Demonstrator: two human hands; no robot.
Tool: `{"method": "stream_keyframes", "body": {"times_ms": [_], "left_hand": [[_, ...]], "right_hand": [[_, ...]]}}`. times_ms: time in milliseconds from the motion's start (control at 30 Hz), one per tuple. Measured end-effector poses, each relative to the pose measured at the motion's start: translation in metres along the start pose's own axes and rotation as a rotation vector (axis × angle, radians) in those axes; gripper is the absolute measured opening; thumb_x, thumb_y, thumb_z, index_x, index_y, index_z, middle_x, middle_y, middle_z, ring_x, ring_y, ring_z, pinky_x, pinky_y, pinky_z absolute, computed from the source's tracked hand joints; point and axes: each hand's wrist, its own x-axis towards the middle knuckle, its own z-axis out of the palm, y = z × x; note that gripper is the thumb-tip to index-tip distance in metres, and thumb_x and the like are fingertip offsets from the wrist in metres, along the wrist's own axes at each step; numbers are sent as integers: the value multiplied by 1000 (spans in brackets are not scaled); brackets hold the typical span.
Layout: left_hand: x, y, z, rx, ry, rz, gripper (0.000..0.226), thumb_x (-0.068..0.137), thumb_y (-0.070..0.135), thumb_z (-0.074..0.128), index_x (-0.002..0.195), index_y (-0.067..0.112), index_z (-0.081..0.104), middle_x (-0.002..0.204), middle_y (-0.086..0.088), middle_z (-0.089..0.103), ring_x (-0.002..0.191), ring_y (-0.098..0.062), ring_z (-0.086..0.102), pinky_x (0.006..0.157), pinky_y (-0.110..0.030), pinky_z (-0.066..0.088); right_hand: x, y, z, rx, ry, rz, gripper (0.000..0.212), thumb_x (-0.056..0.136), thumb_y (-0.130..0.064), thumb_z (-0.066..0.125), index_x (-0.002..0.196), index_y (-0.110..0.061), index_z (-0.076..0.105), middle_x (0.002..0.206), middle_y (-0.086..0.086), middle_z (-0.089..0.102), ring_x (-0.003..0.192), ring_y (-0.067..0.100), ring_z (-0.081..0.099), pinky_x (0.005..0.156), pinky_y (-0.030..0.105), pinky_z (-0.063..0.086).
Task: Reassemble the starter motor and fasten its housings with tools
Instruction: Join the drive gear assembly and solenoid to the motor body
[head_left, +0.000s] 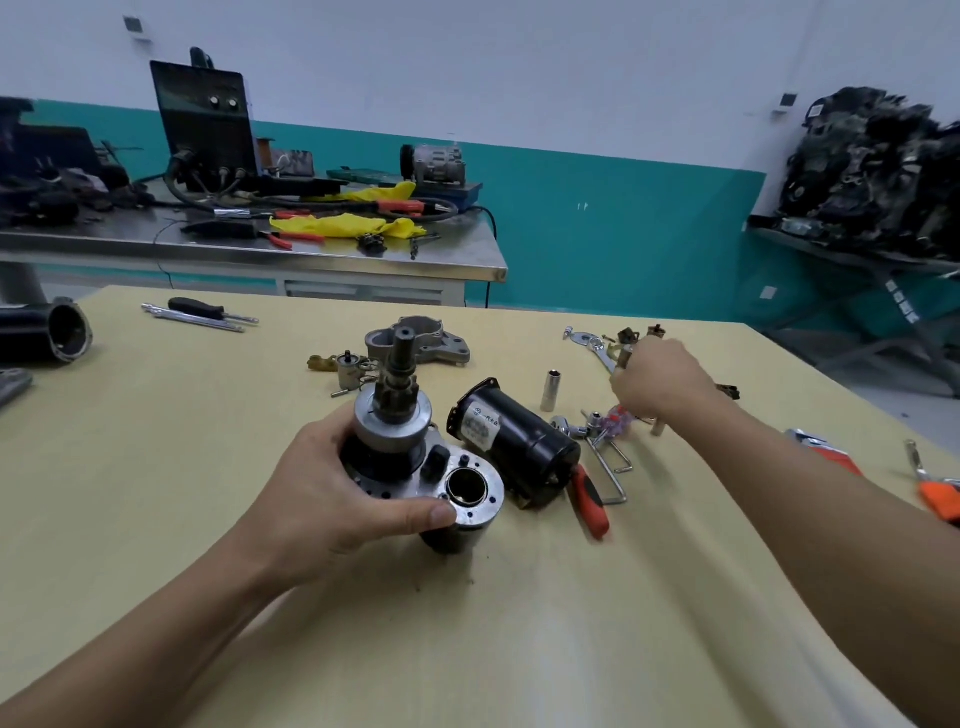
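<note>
My left hand (332, 499) grips the upright starter motor assembly (415, 457), thumb on its silver flange beside an open round bore, with the pinion shaft pointing up. Right of it a black cylindrical motor body (514, 441) lies on its side. The silver nose housing (431, 343) stands behind. My right hand (660, 384) reaches over the small parts at the table's right, fingers curled down; motion blur hides whether it holds anything. Close by are a socket (551, 389) and a red-handled screwdriver (589, 499).
Small brass and steel parts (618, 340) lie at the far right, a solenoid plunger (347, 370) at centre-left, a black-handled screwdriver (208, 312) at the back left. An orange tool (940, 499) lies at the right edge. A steel bench (260, 244) with clutter stands behind.
</note>
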Motion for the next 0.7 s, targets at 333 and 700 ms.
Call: {"method": "stream_keyframes", "body": {"times_ms": [333,700], "left_hand": [[0,-2,-2,21,6,31,64,46,47,94,104,35,71,103,11,76,97,-7,72,80,-10,51],[-1,-5,-1,-1,16,23,67,45,50,95,106,35,70,104,7,76,98,-12,72,84,-17,55]], "right_hand": [[12,-17,7,-259,-287,-12,12,82,-4,52,73,-2,60,36,3,58,29,17,58,50,24,54],[-84,-36,-82,859,-158,-629,12,81,-32,79,89,-23,75,79,-4,78,67,9,73,53,19,56]]}}
